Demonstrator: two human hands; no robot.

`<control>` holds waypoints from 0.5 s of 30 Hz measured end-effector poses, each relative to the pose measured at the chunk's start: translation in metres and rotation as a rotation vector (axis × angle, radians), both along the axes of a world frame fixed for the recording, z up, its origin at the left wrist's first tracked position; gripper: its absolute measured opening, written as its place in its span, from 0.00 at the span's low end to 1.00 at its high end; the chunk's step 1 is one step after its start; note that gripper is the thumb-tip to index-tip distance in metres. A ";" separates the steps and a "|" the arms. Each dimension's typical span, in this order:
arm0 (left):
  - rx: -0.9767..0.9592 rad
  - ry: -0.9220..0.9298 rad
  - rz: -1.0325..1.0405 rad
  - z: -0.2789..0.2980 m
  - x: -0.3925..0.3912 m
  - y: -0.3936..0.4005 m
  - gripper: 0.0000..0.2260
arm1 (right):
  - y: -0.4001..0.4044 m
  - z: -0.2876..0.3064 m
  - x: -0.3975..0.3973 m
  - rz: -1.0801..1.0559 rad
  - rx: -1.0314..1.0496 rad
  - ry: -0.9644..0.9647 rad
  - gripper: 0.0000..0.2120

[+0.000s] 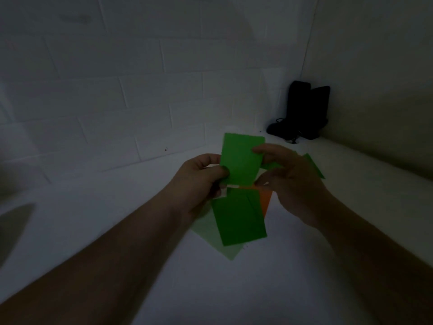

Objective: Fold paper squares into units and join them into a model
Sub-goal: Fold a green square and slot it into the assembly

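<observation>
A bright green folded paper (241, 158) is held up in the air above the white table (234, 289). My left hand (199, 179) pinches its left edge with thumb over the front. My right hand (288, 179) pinches its right edge. Below them on the table lies a darker green folded unit (239, 216), resting on a pale green paper square (218, 238). An orange paper (266, 200) pokes out from under the dark green unit. Another green piece (315, 166) shows behind my right hand, mostly hidden.
A black object with a cord (302, 111) stands in the far right corner where the white brick wall (117, 90) meets a plain side wall. The scene is dim.
</observation>
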State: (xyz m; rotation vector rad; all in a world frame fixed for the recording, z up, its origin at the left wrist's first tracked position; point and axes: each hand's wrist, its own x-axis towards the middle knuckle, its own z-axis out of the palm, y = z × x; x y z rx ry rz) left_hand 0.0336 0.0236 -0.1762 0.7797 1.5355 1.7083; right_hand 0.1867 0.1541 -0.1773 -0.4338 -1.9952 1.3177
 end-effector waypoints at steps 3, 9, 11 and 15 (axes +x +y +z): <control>-0.015 0.043 0.025 0.000 -0.002 -0.001 0.06 | 0.007 0.006 0.004 0.061 -0.176 0.108 0.31; 0.021 0.078 0.072 0.000 -0.005 0.001 0.07 | 0.003 0.001 0.005 0.039 0.083 -0.002 0.37; 0.058 0.043 0.083 0.000 -0.005 0.001 0.08 | 0.002 -0.001 0.005 -0.017 0.349 -0.159 0.36; 0.130 -0.024 0.019 -0.001 -0.003 0.002 0.09 | -0.009 -0.002 -0.001 -0.037 0.301 -0.213 0.24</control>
